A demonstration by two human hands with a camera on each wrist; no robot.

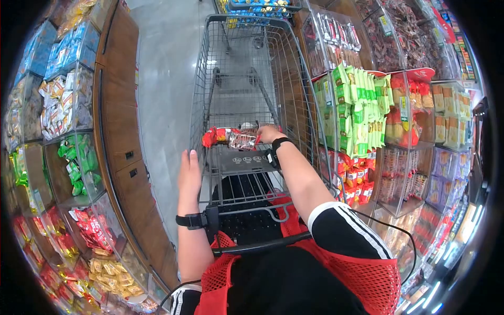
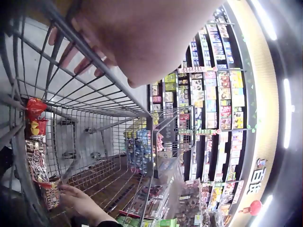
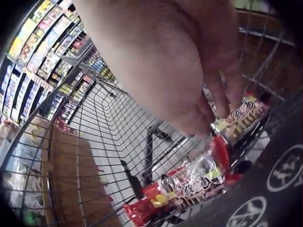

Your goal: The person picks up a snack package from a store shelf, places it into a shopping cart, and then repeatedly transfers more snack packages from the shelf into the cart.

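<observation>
Inside the near end of a wire shopping cart, several snack packets lie in a row behind the dark seat panel. At the left is a red packet; beside it lies a clear-and-red striped packet. My right hand reaches over the cart's right part and pinches the end of another striped packet, its fingertips at the wrapper's upper edge. My left hand is by the cart's left rim, fingers extended, holding nothing; in the left wrist view its fingers show past the rim bar.
Clear bins of wrapped sweets line both sides, with green packets close by on the right. Wooden cabinets border the grey floor at left. A display of blue packets stands beyond the cart's far end.
</observation>
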